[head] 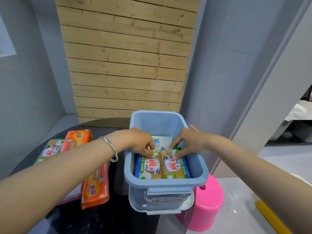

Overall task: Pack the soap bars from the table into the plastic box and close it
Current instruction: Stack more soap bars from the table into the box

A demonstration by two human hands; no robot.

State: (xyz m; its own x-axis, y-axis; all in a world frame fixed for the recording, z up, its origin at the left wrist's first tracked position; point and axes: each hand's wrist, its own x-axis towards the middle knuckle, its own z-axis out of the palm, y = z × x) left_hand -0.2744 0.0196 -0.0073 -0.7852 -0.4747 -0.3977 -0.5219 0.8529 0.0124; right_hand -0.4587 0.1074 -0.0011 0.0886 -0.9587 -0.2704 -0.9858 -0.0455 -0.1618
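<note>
A blue plastic box stands open on the dark round table, resting on its pale lid. Inside lie two yellow wrapped soap bars side by side, the left bar and the right bar, over a white pack at the back. My left hand reaches into the box, fingertips pressing the far end of the left bar. My right hand pinches the far end of the right bar. On the table to the left lie more soap packs: orange ones and a yellow one.
A pink plastic stool stands on the floor right of the table. A wooden slatted panel leans against the wall behind. A yellow object lies at the lower right. A silver bangle is on my left wrist.
</note>
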